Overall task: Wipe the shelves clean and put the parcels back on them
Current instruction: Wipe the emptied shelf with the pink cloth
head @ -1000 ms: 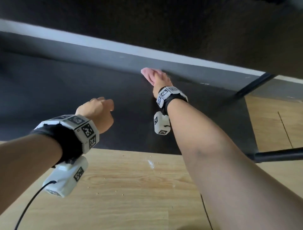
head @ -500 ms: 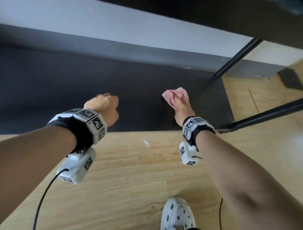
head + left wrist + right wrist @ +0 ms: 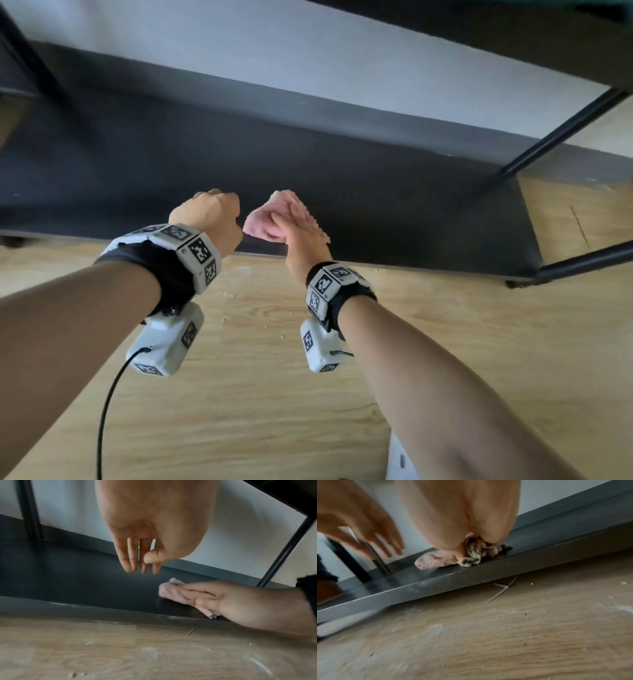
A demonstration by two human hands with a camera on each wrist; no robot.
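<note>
Head view: we wipe the bottom shelf (image 3: 394, 192).
Right hand (image 3: 301, 236) clutches pink cloth (image 3: 263, 222) mid-frame; left hand (image 3: 209, 216) hangs loose, empty.

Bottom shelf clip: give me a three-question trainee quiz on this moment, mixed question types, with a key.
1. True or false: the left hand holds a parcel.
2. Multiple choice. The pink cloth is: A) lying on the wooden floor; B) pressed on the dark bottom shelf near its front edge by the right hand; C) hanging over the black frame post.
3. Fill in: crumbs and a pale dusty smear lie on the ______ in front of the shelf.

Key: 1 false, it hangs free with loose fingers holding nothing. 2 B. 3 wooden floor.
</note>
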